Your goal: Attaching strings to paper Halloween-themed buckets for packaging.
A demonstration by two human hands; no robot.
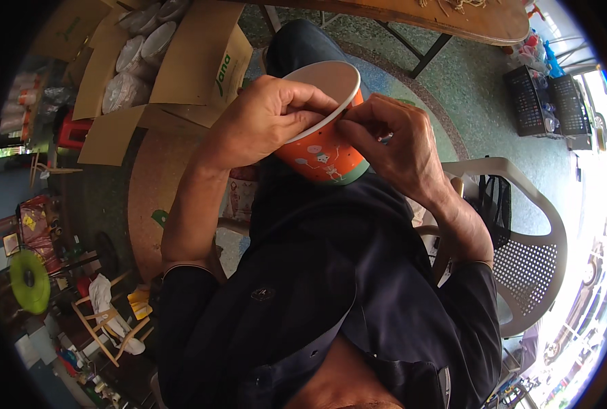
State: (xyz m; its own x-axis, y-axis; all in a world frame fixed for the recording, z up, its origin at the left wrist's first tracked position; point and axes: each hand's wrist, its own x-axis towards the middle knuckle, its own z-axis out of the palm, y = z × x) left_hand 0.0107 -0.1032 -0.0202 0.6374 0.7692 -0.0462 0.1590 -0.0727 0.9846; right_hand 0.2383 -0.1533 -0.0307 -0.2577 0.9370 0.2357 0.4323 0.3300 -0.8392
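Observation:
A large orange paper bucket [317, 160] with a white rim, a green base and small printed figures is tilted over my lap, its mouth turned up and away from me. My left hand [274, 116] is closed at the left side of the bucket, with thumb and index finger reaching into its mouth toward the right wall. Against the outside of that same wall, just below the rim, my right hand [392, 140] pinches with thumb and fingers. Whatever lies between the right fingertips is hidden or too small to name.
On the left stands an open cardboard box [201, 54] holding plastic-wrapped stacks of pale bowls [125, 92]. A wooden table [385, 15] spans the far side. Black crates [525, 102] sit at far right, and a plastic chair [545, 259] is by my right arm. A green fan [29, 281] is at left.

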